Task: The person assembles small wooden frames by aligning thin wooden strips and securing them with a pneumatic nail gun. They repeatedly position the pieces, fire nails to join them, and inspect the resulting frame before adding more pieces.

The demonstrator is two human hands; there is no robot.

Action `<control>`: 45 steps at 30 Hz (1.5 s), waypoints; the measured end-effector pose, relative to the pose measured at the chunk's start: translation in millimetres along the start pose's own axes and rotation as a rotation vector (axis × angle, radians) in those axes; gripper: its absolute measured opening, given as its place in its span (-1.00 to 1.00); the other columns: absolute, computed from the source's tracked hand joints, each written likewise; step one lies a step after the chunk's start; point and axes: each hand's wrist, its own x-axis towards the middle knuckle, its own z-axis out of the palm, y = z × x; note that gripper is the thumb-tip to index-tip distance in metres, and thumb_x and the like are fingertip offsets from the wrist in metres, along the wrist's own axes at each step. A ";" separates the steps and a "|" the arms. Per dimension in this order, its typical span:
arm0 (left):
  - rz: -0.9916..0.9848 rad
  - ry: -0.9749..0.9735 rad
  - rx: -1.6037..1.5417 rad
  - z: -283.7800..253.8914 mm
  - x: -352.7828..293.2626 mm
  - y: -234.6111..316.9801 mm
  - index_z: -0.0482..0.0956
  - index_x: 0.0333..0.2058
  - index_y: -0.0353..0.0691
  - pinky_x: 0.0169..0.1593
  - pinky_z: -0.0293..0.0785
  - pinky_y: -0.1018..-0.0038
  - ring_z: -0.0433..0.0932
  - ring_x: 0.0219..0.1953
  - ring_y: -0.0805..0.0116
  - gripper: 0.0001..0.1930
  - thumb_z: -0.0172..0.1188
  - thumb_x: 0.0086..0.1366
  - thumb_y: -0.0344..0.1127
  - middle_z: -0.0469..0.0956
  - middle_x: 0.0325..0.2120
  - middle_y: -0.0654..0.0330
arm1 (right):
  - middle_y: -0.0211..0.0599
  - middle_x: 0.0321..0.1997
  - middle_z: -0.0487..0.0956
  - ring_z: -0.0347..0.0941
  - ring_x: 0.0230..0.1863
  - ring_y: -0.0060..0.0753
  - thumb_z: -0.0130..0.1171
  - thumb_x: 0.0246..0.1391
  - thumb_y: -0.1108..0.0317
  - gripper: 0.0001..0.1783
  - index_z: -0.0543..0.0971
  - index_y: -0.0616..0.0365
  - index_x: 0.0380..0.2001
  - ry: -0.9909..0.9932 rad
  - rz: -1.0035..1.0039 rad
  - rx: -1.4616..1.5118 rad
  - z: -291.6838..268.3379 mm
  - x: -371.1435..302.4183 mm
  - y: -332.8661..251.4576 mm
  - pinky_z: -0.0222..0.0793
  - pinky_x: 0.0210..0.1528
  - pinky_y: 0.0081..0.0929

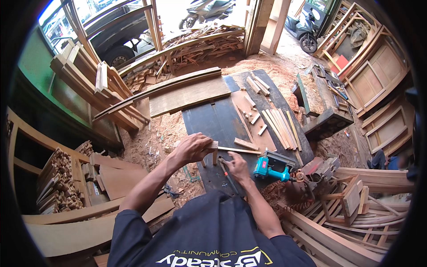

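Note:
My left hand [194,148] is closed over a short wooden piece [214,145] at the near left edge of the dark work table [209,120]. A small upright stick [215,157] shows below it. Just to the right, my right hand [238,167] hangs low over the table, index finger and thumb apart. Beside its thumb lies a slim dark tool with a red part [227,176]; its kind is unclear, and I cannot tell whether the thumb touches it. A thin wooden slat [240,151] runs from the left hand's piece toward a teal nail gun [271,168].
Wooden strips [279,129] and short offcuts [255,118] lie on the table's right half. A long board [191,95] spans its far left. Stacked frames [378,75] stand right; lumber [347,236] fills the lower right. Shavings [151,142] cover the floor. A person sits far right.

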 end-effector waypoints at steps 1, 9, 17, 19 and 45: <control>0.017 0.039 -0.014 0.1 -0.6 -0.5 0.55 -0.38 -0.23 -0.19 0.53 0.22 0.60 -0.31 0.07 -0.73 0.30 0.26 -0.13 0.60 -0.45 0.06 | 0.09 0.05 0.56 0.67 -0.26 -0.13 0.27 0.09 0.37 -0.52 0.50 0.23 0.09 0.029 0.043 -0.035 -11.4 -5.5 9.9 0.57 -0.16 -0.24; -0.015 0.034 -0.037 3.7 1.8 0.7 0.57 -0.40 -0.22 -0.19 0.51 0.20 0.60 -0.32 0.12 -0.70 0.28 0.29 -0.09 0.61 -0.45 0.09 | 0.09 -0.13 0.50 0.45 -0.04 0.18 0.06 -0.10 0.55 -0.40 0.39 0.26 0.13 0.033 0.166 -0.740 -110.0 -66.2 113.9 0.37 0.08 -0.02; -0.084 -0.053 -0.008 5.8 1.5 4.2 0.58 -0.37 -0.24 -0.13 0.53 0.24 0.61 -0.25 0.12 -0.73 0.28 0.28 -0.13 0.62 -0.40 0.09 | 0.01 -0.12 0.54 0.48 -0.03 0.06 0.14 0.01 0.47 -0.28 0.25 0.18 0.29 -0.226 0.161 -0.961 -112.0 -45.8 156.9 0.37 0.07 -0.01; -0.056 -0.031 -0.007 6.3 1.6 4.5 0.57 -0.36 -0.24 -0.12 0.53 0.23 0.60 -0.24 0.11 -0.75 0.29 0.27 -0.15 0.61 -0.40 0.09 | -0.05 -0.22 0.56 0.51 -0.13 0.10 0.24 -0.14 0.43 -0.33 0.35 0.16 0.14 -0.229 0.159 -0.989 -126.6 -37.4 136.9 0.41 -0.05 -0.08; -0.002 0.097 -0.082 11.8 -3.2 -3.8 0.57 -0.46 -0.23 -0.17 0.56 0.20 0.61 -0.34 0.03 -0.88 0.22 0.15 -0.31 0.60 -0.48 0.05 | 0.11 -0.31 0.66 0.62 -0.30 -0.04 0.29 -0.16 0.23 -0.59 0.65 0.35 -0.28 -0.737 -0.097 -0.586 -165.8 99.9 -280.7 0.51 -0.09 -0.24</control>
